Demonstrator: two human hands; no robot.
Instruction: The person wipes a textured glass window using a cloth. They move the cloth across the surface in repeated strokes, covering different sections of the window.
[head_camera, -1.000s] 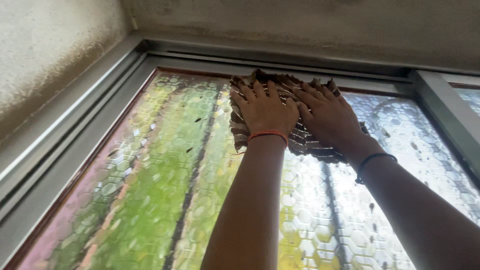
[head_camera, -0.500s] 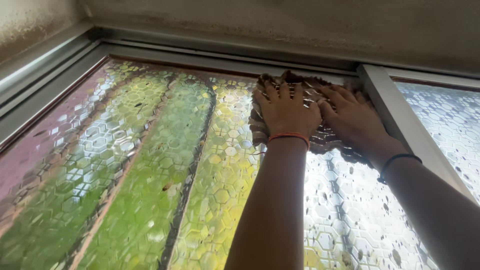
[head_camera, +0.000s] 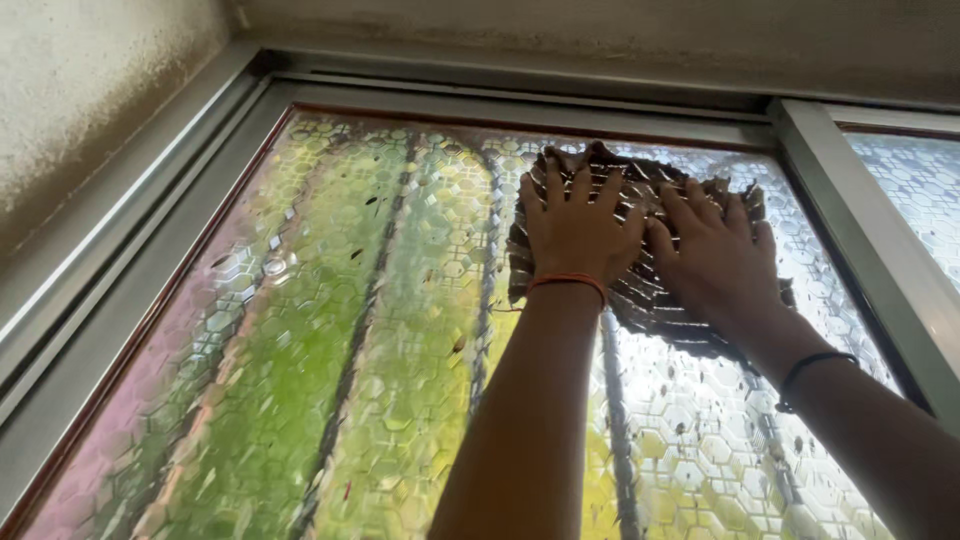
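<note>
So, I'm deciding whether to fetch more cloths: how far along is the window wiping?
In hand: the left hand and right hand press a striped cloth flat against the patterned glass pane, just below the top of the frame. Done: hard to tell. Left: dark specks show on the glass to the left of the cloth and below it, so most of the pane looks unwiped.
</note>
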